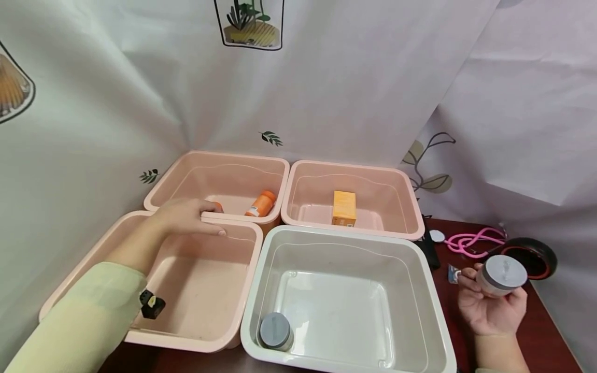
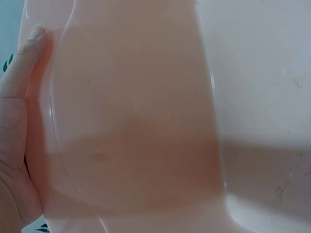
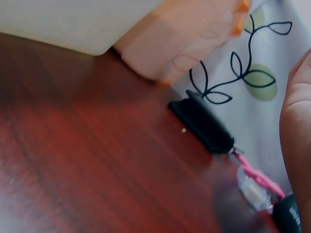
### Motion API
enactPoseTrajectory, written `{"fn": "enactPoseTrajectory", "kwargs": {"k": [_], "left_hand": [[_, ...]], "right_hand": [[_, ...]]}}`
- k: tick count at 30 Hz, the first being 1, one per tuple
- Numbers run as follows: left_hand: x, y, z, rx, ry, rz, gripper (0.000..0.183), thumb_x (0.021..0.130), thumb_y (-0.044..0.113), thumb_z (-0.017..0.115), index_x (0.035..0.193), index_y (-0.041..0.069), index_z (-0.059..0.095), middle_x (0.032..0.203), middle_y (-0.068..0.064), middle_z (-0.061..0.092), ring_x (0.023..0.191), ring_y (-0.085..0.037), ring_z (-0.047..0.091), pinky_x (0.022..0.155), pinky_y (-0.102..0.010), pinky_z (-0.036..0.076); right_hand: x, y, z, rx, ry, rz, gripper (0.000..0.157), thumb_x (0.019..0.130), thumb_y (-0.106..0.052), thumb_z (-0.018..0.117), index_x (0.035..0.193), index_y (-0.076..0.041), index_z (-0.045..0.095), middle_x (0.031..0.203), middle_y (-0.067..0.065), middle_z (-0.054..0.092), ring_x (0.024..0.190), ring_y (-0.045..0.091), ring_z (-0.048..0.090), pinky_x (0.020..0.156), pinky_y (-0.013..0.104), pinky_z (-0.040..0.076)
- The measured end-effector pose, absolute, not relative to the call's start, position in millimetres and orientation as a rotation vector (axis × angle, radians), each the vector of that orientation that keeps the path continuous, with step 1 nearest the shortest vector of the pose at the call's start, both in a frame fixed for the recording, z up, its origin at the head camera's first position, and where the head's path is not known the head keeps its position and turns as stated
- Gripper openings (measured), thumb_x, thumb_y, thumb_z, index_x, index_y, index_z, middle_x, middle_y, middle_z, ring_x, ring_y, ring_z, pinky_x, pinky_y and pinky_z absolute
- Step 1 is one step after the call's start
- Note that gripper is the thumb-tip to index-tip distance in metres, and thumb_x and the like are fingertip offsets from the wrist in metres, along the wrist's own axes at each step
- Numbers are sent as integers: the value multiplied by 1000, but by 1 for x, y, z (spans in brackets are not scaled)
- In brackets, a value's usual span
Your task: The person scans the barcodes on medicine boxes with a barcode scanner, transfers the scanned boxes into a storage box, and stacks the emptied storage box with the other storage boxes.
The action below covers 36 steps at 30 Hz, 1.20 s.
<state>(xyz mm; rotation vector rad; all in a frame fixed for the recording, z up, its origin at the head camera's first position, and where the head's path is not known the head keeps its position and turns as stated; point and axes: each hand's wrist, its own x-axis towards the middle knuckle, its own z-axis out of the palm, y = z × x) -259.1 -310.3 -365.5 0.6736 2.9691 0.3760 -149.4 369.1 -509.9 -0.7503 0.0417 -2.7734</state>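
Note:
My left hand (image 1: 188, 217) straddles the rim of the front-left pink bin (image 1: 254, 254), thumb on the near wall and fingers over the far side, mostly hidden behind the rim. By the fingertips an orange thing (image 1: 218, 206) partly shows in the rear-left bin (image 1: 224, 178). In the left wrist view the thumb (image 2: 24, 68) lies along the bin wall. At the right, my right hand (image 1: 494, 313) holds a jar with a grey lid (image 1: 505, 271) above the table. A similar grey-lidded jar (image 1: 275, 331) stands in the near-left corner of the white bin (image 1: 420, 290).
An orange bottle (image 1: 262, 203) leans in the rear-left bin. The rear-right pink bin (image 1: 406, 207) holds a yellow-orange box (image 1: 344, 208). Right of the bins lie a pink stethoscope (image 1: 471, 242), a black round object (image 1: 543, 256), a small packet (image 1: 453, 274) and a black case (image 3: 204, 124).

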Motion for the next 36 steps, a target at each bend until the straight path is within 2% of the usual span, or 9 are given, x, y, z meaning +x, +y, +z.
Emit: {"fn": "enactPoseTrajectory", "kwargs": {"k": [2,5,16,23,32,36], "left_hand": [[-259,-311,-366,668,2969,369,49,81,68,82,112,30,74,101,9,72,88,-16,64,80,-43,48],[-259,-311,-366,672,2970,351,51,81,68,82,114,29,74,103,8,72,89,-16,64,80,-44,49],[-262,-311,-369,646,2979,333,51,81,71,80,113,32,73,104,10,72,90,-15,64,80,-43,48],[-260,-310,-368,643,2982,337,51,80,71,81,112,32,73,102,10,71,89,-15,63,80,-42,47],[-259,-310,-368,649,2983,339,50,80,71,81,111,33,73,100,11,71,88,-14,63,79,-42,47],[-258,-310,-367,655,2984,350,49,80,71,81,110,33,73,100,11,71,88,-14,63,78,-41,47]], "right_hand": [[-148,371,-514,-715,22,-2767,56,96,-25,40,135,14,53,119,30,56,87,6,19,77,24,32],[-144,374,-521,-664,-24,-2786,56,98,-27,43,135,13,55,119,29,56,85,2,15,77,23,33],[-136,386,-536,-554,-185,-2844,58,94,-31,53,133,12,59,114,28,58,86,-4,19,74,22,34],[-137,388,-539,-497,-206,-2879,55,94,-32,56,129,11,59,112,28,60,87,-4,21,76,23,41],[-138,389,-540,-409,-297,-2897,53,91,-29,57,124,12,61,110,25,60,87,-8,22,70,5,30],[-138,390,-540,-321,-348,-2975,51,93,-29,58,121,13,62,111,30,62,91,-8,24,67,3,27]]}}
